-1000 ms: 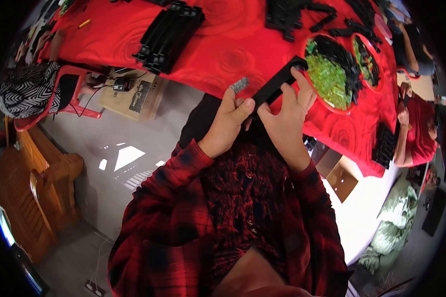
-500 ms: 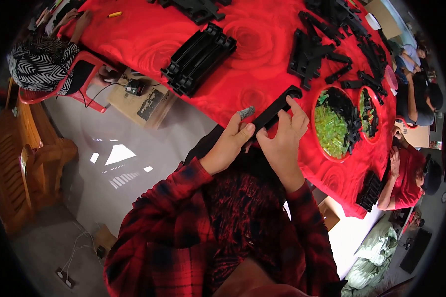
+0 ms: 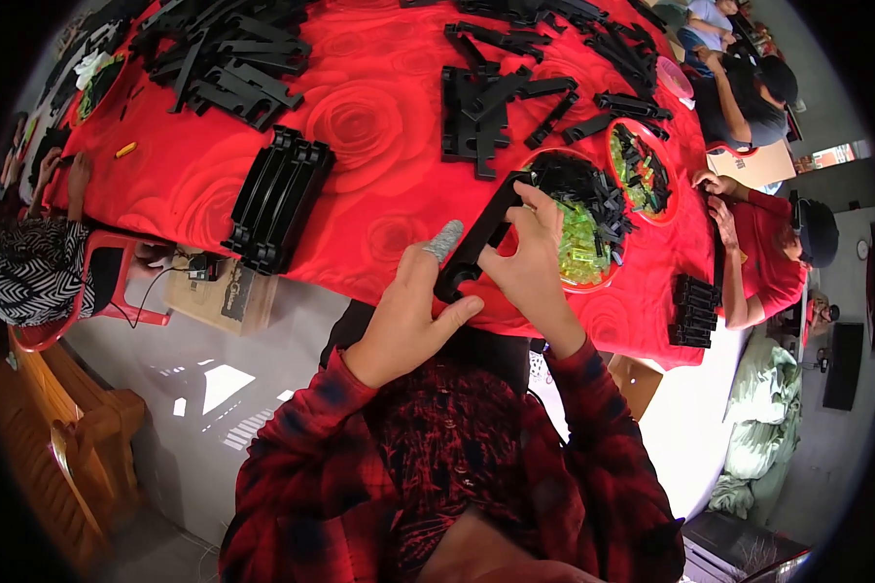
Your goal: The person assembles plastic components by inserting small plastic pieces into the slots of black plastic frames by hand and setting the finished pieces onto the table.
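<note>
A long black plastic bar (image 3: 484, 233) with a rounded, hooked end is held slantwise over the table's near edge. Its near end rests in my left hand (image 3: 408, 316), between the index finger, which wears a grey wrap (image 3: 444, 240), and the thumb. That thumb is stretched out just off the bar, while the hand's other fingers are hidden. My right hand (image 3: 530, 262) grips the bar nearer its far end, thumb on the side and fingertips at the top. Just right of it stands a red-rimmed bowl (image 3: 580, 289) of yellow-green and black small pieces.
Similar bars lie stacked (image 3: 280, 199) on the left and in a large heap (image 3: 228, 63) farther back. A second bowl (image 3: 642, 175) and another stack (image 3: 695, 311) are to the right. People sit around the red cloth (image 3: 360, 117), one in a red shirt (image 3: 768, 243).
My view has shifted, showing more of the table's far side. The bar now stands steeper, and my left thumb has come off it. My right hand still grips it.
</note>
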A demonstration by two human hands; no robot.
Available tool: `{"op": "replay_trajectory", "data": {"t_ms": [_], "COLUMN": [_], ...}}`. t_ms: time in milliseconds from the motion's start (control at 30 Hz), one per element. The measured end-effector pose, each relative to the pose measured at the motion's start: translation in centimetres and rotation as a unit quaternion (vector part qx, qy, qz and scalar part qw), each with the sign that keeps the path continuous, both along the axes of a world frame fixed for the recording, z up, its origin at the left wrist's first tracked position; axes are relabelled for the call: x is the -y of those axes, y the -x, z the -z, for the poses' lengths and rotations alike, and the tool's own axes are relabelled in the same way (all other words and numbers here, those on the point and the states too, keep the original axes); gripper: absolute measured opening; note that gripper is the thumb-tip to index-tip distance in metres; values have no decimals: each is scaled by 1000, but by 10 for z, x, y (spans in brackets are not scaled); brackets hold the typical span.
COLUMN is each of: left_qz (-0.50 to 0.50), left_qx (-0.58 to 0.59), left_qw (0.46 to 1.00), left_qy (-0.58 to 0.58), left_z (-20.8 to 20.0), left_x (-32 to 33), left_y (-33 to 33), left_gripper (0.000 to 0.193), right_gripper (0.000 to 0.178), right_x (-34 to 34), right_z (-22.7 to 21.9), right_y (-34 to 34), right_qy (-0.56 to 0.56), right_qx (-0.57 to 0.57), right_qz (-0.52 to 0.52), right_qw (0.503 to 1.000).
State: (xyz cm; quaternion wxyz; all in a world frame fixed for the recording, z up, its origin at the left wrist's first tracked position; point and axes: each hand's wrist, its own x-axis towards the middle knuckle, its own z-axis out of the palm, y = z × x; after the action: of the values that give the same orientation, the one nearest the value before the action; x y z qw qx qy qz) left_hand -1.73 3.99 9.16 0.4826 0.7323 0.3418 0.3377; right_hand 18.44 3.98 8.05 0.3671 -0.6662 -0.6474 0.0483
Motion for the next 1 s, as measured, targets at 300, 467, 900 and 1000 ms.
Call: {"op": "replay_trajectory", "data": {"t_ms": [300,467,900,1000], "left_qz": [-67,-79,-50,-76], "left_qx": [21,134,268,248], "left_qw": [997,975,912,928], "left_qy": [-43,158,306,268], "left_z": [7,17,26,32], "left_x": [-6,-7,-11,-8], "left_y": [-5,9,10,5], "left_gripper": [53,55,57,56], "right_gripper": [41,29,24,22], "right_x": [-11,-22,-29,-28], "right_z": [-14,-31,-16,-13], "right_y": [-14,0,-11,-4], "right_qy": [10,6,-57,-61], "right_qx": [-8,-234,-114,-30], "right_qz": [-107,-91,-44,-56], "right_qw": [994,968,991,996]}}
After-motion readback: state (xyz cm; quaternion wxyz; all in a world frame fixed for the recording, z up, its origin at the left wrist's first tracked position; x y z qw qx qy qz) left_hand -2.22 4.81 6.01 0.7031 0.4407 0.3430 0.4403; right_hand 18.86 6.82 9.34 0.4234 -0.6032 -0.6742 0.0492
